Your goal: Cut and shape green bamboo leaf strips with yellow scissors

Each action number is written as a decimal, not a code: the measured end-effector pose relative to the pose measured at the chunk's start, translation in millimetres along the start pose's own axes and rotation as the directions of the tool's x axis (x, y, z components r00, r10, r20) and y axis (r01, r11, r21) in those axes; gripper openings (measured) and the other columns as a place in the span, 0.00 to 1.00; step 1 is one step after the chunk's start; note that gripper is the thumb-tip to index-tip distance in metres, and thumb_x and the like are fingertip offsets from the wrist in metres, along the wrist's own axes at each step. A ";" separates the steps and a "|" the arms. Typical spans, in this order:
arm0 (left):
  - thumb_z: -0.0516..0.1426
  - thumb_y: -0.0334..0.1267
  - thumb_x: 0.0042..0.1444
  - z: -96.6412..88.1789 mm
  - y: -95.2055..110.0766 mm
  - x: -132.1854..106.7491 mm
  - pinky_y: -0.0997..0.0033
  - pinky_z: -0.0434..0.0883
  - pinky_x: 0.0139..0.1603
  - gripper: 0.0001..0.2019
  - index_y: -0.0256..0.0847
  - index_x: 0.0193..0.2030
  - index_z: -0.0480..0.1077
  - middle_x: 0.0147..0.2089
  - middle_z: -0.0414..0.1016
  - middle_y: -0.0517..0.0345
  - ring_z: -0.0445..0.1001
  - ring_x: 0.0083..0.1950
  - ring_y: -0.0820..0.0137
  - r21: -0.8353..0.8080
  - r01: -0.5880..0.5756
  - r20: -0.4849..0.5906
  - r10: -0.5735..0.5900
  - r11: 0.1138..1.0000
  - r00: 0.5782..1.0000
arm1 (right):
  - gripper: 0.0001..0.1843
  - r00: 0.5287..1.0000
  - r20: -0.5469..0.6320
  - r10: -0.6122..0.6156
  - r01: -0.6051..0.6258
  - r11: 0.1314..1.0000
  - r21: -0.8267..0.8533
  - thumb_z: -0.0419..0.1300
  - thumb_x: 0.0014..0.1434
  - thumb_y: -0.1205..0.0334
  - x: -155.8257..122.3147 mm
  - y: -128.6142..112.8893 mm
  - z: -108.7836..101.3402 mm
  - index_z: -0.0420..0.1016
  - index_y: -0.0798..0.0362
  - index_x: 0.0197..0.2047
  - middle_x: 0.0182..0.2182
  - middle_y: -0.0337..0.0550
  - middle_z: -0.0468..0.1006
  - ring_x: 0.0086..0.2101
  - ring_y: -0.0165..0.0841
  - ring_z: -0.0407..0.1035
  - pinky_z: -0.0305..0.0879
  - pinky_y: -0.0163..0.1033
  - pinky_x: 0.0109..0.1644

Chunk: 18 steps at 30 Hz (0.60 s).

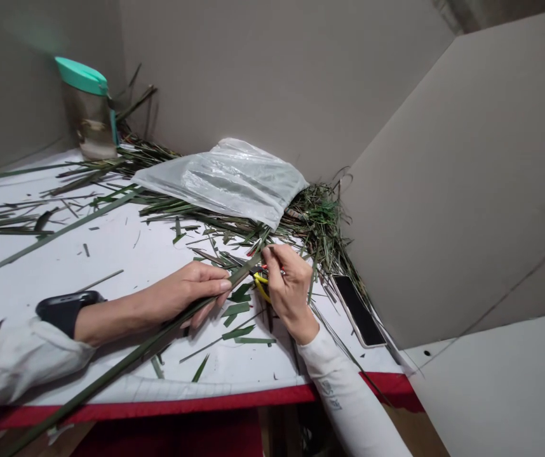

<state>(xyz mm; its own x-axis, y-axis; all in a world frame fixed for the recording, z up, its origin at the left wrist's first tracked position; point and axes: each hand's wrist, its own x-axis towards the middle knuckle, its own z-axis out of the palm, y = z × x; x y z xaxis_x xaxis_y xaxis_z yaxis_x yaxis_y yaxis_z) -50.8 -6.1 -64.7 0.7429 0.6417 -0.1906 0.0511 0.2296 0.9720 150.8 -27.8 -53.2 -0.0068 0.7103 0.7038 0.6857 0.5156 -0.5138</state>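
Observation:
My left hand [191, 292] is closed round a long green leaf strip [124, 360] that runs from the table's front left edge up toward the middle. My right hand [289, 282] is closed on yellow-handled scissors [260, 284] at the strip's upper end. Cut green leaf pieces [237, 320] lie scattered under and between both hands. A dark watch [65, 308] sits on my left wrist.
A clear plastic bag [225, 178] covers a heap of long leaves [320, 219] at the back. A jar with a teal lid [89, 114] stands back left. A phone [359, 311] lies right of my right hand. Cardboard walls [444, 190] enclose the white table [110, 254].

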 end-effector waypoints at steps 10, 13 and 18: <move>0.58 0.51 0.58 -2.8 -4.9 8.9 0.82 0.56 0.12 0.19 0.37 0.26 0.69 0.11 0.69 0.61 0.60 0.10 0.78 0.032 -0.106 -0.041 0.107 0.994 0.993 | 0.17 0.983 0.172 -0.058 0.044 0.995 0.088 0.60 0.61 0.63 -10.5 -11.8 16.4 0.65 0.52 0.21 0.19 0.36 0.68 0.24 0.29 0.62 0.57 0.36 0.32; 0.59 0.50 0.58 -0.6 -2.5 6.2 0.82 0.56 0.12 0.19 0.37 0.25 0.69 0.12 0.69 0.61 0.61 0.10 0.78 0.011 -0.072 -0.054 0.073 0.997 0.996 | 0.15 0.997 0.065 -0.029 0.026 0.999 0.041 0.58 0.61 0.63 -6.3 -8.7 7.6 0.65 0.51 0.23 0.22 0.39 0.69 0.27 0.31 0.61 0.58 0.38 0.35; 0.57 0.49 0.59 0.6 -1.6 3.6 0.82 0.55 0.12 0.19 0.38 0.24 0.67 0.11 0.69 0.61 0.59 0.10 0.79 0.039 -0.062 -0.053 0.064 0.997 0.996 | 0.15 0.990 0.123 0.073 -0.086 0.991 0.098 0.55 0.67 0.59 2.6 -3.8 1.0 0.71 0.53 0.29 0.22 0.38 0.73 0.24 0.29 0.65 0.61 0.34 0.29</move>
<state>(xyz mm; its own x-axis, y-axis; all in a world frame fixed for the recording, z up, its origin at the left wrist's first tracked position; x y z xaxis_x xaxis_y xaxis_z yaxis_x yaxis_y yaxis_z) -47.8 -4.6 -66.8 0.7079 0.6933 -0.1348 0.0310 0.1602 0.9866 147.4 -27.4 -49.9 -0.0457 0.7996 0.5988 0.6091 0.4974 -0.6177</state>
